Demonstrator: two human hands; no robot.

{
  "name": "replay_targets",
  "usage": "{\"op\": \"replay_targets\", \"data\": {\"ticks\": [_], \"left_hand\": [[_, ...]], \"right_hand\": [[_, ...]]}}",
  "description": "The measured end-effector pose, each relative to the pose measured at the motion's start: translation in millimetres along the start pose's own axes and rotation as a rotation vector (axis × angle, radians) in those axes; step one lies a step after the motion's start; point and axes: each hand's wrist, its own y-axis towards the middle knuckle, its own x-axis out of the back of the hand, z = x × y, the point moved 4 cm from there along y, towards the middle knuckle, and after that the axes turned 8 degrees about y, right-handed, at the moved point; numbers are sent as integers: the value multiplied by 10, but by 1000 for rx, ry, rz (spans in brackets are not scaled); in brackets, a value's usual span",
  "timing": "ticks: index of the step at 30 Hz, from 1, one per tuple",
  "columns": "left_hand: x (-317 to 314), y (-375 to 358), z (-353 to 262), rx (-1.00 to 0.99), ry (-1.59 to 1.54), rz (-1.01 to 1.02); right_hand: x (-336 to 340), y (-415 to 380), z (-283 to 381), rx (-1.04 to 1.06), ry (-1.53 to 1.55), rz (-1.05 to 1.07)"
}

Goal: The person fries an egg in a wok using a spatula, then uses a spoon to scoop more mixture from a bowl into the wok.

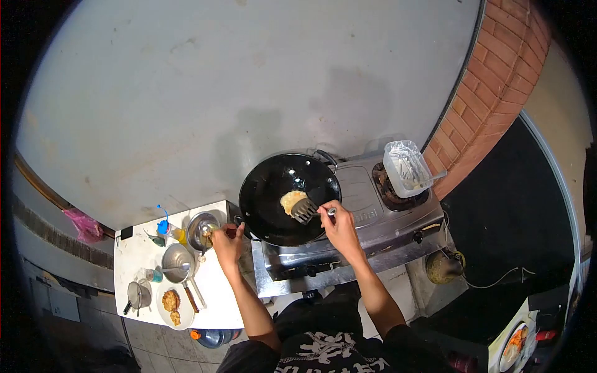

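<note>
My right hand (340,231) grips the handle of a slotted spatula (303,211). The spatula's dark, slotted head is at the edge of a pale, lightly browned round of food (290,201) inside a black wok (264,217). My left hand (227,246) is between the wok's left handle (239,220) and a metal bowl (198,224), with thumb and fingers apart. Whether its fingertips touch the handle or the bowl's rim cannot be made out. The wok sits on the left burner of a steel gas stove (367,222).
A plastic container (405,160) with white residue stands over the right burner. On the white table (221,304) at left are a saucepan (178,260), a strainer (138,294), a yellow bottle (178,235) and a plate (180,318) of browned food. A gas cylinder (438,267) is below right.
</note>
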Motion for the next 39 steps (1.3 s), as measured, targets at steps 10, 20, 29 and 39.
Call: {"op": "replay_targets", "data": {"ticks": [10, 20, 29, 39], "left_hand": [[-10, 7, 58, 32, 9, 26], [60, 56, -39, 27, -26, 84], [49, 111, 17, 20, -43, 165], [-10, 135, 122, 25, -62, 181]], "right_hand": [[195, 167, 38, 41, -49, -9], [8, 24, 54, -54, -43, 38], [-31, 66, 80, -28, -125, 61], [-10, 38, 76, -3, -10, 17]]}}
